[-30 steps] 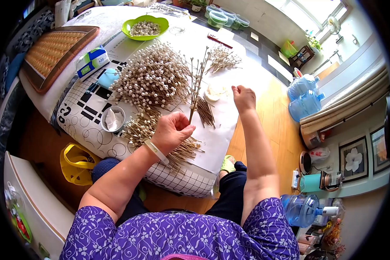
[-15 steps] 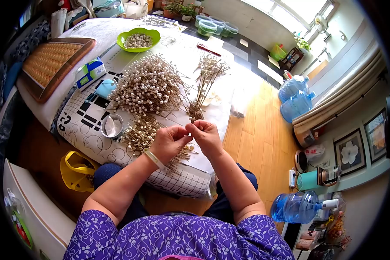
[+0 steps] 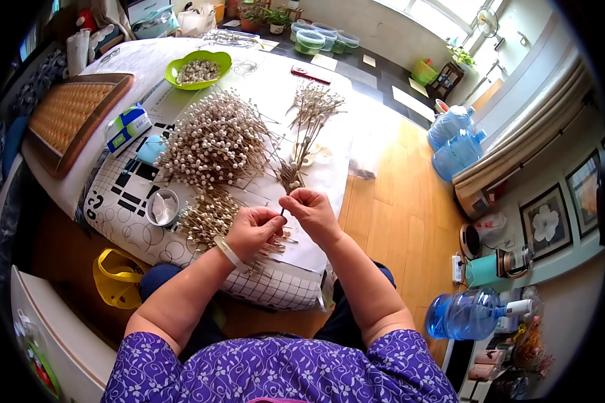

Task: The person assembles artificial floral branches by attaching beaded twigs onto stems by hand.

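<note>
My left hand and my right hand are close together above the front of the table, each in a pinch. Between their fingertips shows a short, thin dark stem. Under my left hand and beside it lies a bunch of thin stems with small pale heads. Beyond it spreads a large heap of stems with round white tips. Past my right hand lies a slimmer bundle of dried stems. A small cup with crumpled white material stands left of my hands.
A green bowl full of small pale pieces stands at the back. A tissue pack, a light blue object and a red item lie on the table. A yellow bag is at lower left. Water bottles stand at right.
The view has shifted slightly, and both hands appear a little further left. The thin dark stem between my fingertips shows more plainly now.
</note>
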`<state>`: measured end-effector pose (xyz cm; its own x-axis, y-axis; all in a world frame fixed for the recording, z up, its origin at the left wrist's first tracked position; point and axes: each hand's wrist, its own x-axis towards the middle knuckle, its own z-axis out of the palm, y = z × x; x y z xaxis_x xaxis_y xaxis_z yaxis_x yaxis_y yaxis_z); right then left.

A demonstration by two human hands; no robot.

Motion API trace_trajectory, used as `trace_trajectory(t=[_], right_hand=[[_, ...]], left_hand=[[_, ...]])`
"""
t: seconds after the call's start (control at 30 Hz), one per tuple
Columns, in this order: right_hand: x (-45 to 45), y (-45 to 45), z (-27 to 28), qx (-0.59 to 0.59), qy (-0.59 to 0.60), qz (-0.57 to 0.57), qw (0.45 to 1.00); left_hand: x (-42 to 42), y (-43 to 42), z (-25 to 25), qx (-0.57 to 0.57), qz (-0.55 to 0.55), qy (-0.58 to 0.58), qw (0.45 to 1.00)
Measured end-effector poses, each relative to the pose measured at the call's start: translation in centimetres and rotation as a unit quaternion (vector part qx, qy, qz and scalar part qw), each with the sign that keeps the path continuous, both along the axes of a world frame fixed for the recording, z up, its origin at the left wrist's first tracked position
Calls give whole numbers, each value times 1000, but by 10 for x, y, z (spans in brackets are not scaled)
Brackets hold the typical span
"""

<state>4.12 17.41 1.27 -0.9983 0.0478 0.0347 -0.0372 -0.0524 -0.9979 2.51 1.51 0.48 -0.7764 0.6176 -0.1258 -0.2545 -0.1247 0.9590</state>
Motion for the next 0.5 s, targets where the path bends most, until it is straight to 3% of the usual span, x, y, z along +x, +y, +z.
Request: trace_trajectory(t=[0.27,0.5], right_hand=[[6,3,5,-58,8,84,995],[15,25,15,-103,2,54,993]], left_hand=[[-2,-6,6,46,-24,-47,998],[-49,8,25,-35,95,85,991]])
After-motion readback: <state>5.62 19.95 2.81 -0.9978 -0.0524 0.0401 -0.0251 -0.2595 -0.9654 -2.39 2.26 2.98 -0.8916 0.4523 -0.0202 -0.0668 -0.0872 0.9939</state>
